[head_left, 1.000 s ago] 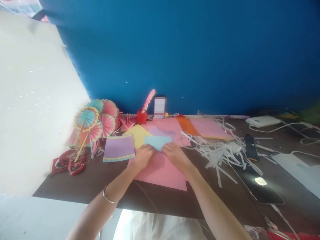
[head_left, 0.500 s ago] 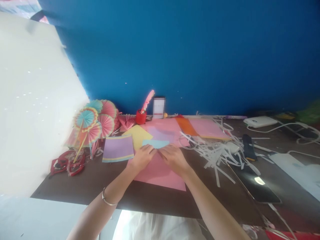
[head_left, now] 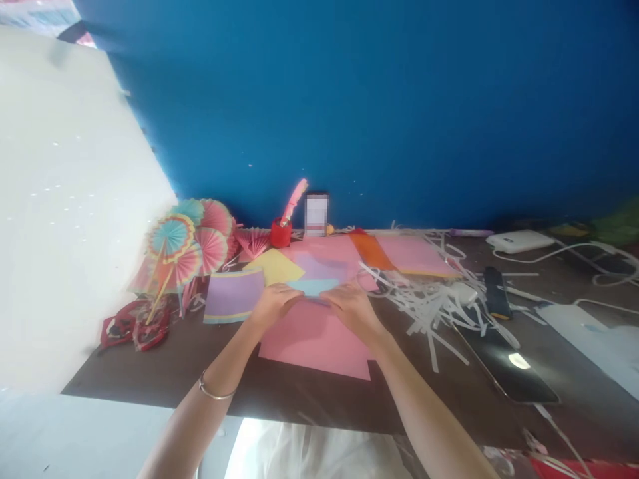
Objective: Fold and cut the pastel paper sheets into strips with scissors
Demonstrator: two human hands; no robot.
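Note:
A pink sheet of paper lies on the dark table in front of me. At its far edge, my left hand is closed, fingers bent against the paper. Mirroring it on the other side, my right hand is also closed on that edge. Between the fingertips runs a narrow bluish-purple strip, perhaps a folded edge; my fingers partly hide it. Just beyond is a light blue paper. A purple sheet with yellow and blue borders lies left of my left hand, and a yellow paper is behind it.
Pleated paper fans and red scissors are on the left. A red cup and a phone-like screen stand by the blue wall. White paper strips, a dark phone and a white device lie rightward.
My hands have moved apart from the middle, the left one going left and the right one slightly right. More of the blue paper and the bluish-purple strip between them now shows.

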